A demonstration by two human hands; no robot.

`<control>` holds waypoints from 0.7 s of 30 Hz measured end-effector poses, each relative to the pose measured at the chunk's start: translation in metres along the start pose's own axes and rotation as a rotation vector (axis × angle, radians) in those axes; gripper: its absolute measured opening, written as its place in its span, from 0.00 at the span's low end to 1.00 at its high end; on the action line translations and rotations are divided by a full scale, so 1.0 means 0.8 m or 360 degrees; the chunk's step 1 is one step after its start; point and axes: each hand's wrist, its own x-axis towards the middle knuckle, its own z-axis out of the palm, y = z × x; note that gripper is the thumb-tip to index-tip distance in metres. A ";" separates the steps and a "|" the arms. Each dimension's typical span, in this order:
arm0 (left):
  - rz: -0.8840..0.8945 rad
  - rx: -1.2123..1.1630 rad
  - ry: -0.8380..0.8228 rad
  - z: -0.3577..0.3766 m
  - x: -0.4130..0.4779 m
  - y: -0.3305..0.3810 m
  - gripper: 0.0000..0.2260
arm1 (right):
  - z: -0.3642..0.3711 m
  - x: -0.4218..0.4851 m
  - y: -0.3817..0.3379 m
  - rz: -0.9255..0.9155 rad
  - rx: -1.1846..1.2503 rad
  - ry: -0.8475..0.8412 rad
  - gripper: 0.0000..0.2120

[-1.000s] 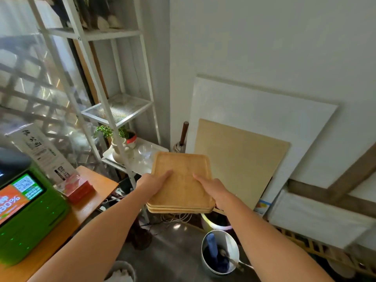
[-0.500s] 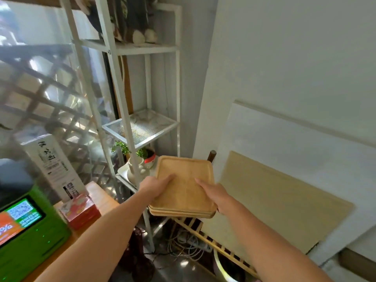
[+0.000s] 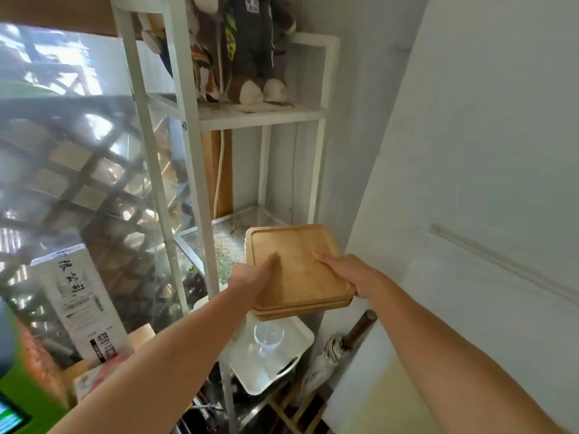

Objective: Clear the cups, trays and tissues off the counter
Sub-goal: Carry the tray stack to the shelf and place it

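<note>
Fingers beneath hidden. My left hand [image 3: 250,278] and right hand [image 3: 346,274] gripped stacked rectangular wooden trays [image 3: 294,270], smooth, rimmed, held beside the white metal shelf [image 3: 200,170], above a clear glass [image 3: 268,335].

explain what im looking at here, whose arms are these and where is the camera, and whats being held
There is no machine here. The camera is worn on a person's head and looks forward and down, so the two bare arms reaching in from the bottom are that person's own.

The left hand and the right hand grip a stack of wooden trays from either side, thumbs on top. The edges show at least two trays; the exact count is hard to tell.

The stack is held in the air in front of a white shelf unit. Behind it is a mesh shelf. Below it a white tray carries a clear glass. A folded umbrella leans by the wall, and stuffed toys sit on the upper shelf.
</note>
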 end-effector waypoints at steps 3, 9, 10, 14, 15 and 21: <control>-0.0098 -0.0121 0.0093 0.009 0.022 0.007 0.38 | -0.003 0.050 -0.028 -0.0014 -0.0121 -0.0135 0.46; -0.0200 -0.0329 0.0337 0.011 0.068 0.037 0.32 | 0.008 0.144 -0.075 -0.0021 -0.0259 -0.0304 0.41; -0.0221 -0.0351 0.0383 0.010 0.075 0.039 0.30 | 0.012 0.159 -0.079 -0.0028 -0.0242 -0.0337 0.41; -0.0349 -0.0385 0.0526 0.005 0.100 0.043 0.26 | 0.035 0.205 -0.089 -0.0037 -0.0231 -0.0434 0.44; -0.0382 -0.0380 0.0540 0.004 0.106 0.044 0.26 | 0.040 0.215 -0.092 -0.0038 -0.0241 -0.0448 0.45; -0.0472 -0.0400 0.0571 -0.005 0.126 0.047 0.23 | 0.072 0.263 -0.099 -0.0102 -0.0303 -0.0501 0.40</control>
